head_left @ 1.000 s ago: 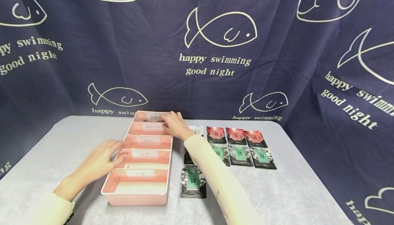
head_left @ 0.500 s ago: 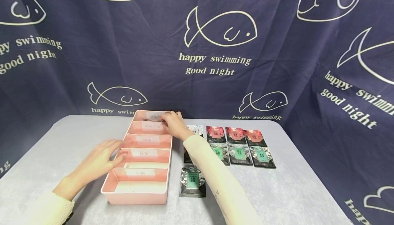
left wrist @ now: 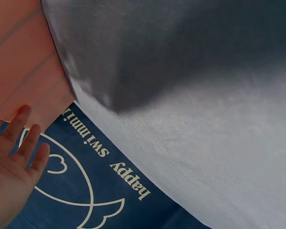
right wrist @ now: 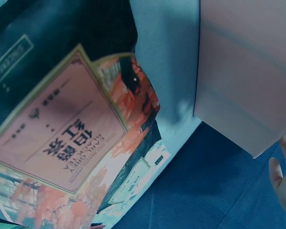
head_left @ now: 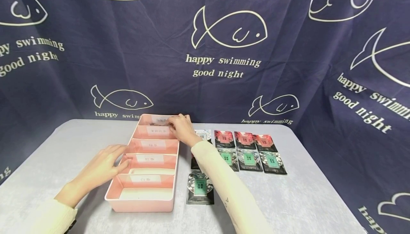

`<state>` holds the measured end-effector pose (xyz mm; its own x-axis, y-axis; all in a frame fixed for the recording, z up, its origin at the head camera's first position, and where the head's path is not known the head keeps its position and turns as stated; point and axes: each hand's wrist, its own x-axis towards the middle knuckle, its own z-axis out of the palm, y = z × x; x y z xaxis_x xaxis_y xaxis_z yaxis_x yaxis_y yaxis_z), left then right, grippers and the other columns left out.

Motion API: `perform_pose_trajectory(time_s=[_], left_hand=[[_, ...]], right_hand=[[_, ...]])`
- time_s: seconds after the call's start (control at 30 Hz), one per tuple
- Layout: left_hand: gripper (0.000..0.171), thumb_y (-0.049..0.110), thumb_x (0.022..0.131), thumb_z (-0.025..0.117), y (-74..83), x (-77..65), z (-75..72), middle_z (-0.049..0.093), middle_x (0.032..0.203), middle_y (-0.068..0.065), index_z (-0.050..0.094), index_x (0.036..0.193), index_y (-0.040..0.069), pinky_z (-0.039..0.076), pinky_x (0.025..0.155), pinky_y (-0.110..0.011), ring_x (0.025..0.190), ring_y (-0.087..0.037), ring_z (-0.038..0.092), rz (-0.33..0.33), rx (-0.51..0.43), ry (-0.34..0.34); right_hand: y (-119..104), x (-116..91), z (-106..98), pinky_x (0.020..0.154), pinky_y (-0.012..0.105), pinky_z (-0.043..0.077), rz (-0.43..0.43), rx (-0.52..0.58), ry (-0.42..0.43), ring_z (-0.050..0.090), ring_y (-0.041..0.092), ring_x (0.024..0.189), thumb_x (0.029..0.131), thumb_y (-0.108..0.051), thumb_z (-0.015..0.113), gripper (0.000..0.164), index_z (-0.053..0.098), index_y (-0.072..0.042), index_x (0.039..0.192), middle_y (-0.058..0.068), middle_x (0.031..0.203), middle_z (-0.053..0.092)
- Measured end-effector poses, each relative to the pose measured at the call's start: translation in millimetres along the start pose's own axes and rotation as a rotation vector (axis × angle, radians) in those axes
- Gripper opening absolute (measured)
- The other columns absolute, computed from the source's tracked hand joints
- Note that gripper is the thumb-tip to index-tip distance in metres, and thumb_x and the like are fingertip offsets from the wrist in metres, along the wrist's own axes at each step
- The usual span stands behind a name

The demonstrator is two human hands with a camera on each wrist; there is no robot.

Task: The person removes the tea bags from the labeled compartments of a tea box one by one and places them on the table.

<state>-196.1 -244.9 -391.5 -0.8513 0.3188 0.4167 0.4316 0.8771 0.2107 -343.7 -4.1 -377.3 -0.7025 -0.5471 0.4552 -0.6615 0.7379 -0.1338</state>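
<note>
A long pink box [head_left: 142,205] with labelled compartments in a row stands left of the middle of the table. My left hand [head_left: 104,164] rests at its left rim, thumb over the second compartment from the front; in the left wrist view the fingers [left wrist: 31,148] extend beside the pink wall. My right hand [head_left: 182,129] reaches over the right rim at the far end, fingertips hidden in the farthest compartments; I cannot tell whether they hold anything. Something dark lies low in the farthest compartment. Beside the box lies a black tea packet [head_left: 200,187] with a green label.
Red-topped tea packets [head_left: 224,139] and green-labelled tea packets [head_left: 250,160] lie in two rows on the right. My right forearm partly covers a white-topped packet [head_left: 205,134] and a dark packet [head_left: 195,162]. A navy fish-print curtain [head_left: 166,67] hangs behind the table.
Both hands keep nearly the same place at the box. The box and the packets have not visibly moved, beyond a very slight shift of the whole view.
</note>
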Motion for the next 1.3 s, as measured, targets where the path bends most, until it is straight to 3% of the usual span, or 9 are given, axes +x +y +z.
perform_pose_trajectory(time_s=[0.33,0.7,1.07,1.3], left_hand=[[0.044,0.029,0.083,0.062,1.3,1.3,-0.9,0.061,0.113,-0.018,0.058,0.115,0.0,0.04,0.094,-0.05,0.109,-0.037,0.053,-0.002,-0.001,-0.015],[0.044,0.028,0.083,0.062,2.3,1.2,-2.2,0.06,0.113,-0.018,0.058,0.115,-0.001,0.039,0.094,-0.051,0.109,-0.037,0.052,-0.003,0.0,-0.022],[0.043,0.028,0.082,0.062,3.1,0.7,-2.6,0.061,0.113,-0.017,0.058,0.114,-0.001,0.04,0.094,-0.05,0.108,-0.037,0.053,-0.002,-0.001,-0.015],[0.042,0.026,0.082,0.063,2.8,0.5,-1.9,0.061,0.113,-0.017,0.059,0.114,0.0,0.04,0.093,-0.05,0.108,-0.036,0.053,0.005,-0.001,-0.01]], right_hand=[[-2,1,-5,0.076,0.03,0.039,0.04,-0.026,0.087,0.053,0.012,0.078,0.085,-0.019,0.061,0.005,0.065,-0.022,0.088,-0.009,0.079,0.066],[0,5,-25,0.078,0.031,0.039,0.123,0.067,0.098,0.05,0.012,0.075,0.088,-0.019,0.058,0.012,0.065,-0.022,0.096,-0.007,0.082,0.065],[4,7,-47,0.077,0.034,0.041,0.13,0.137,0.136,0.052,0.014,0.077,0.087,-0.018,0.057,0.012,0.065,-0.019,0.095,-0.004,0.083,0.065],[7,1,-62,0.079,0.036,0.042,0.149,0.215,0.097,0.055,0.017,0.082,0.087,-0.018,0.058,0.012,0.066,-0.018,0.095,-0.002,0.088,0.067]])
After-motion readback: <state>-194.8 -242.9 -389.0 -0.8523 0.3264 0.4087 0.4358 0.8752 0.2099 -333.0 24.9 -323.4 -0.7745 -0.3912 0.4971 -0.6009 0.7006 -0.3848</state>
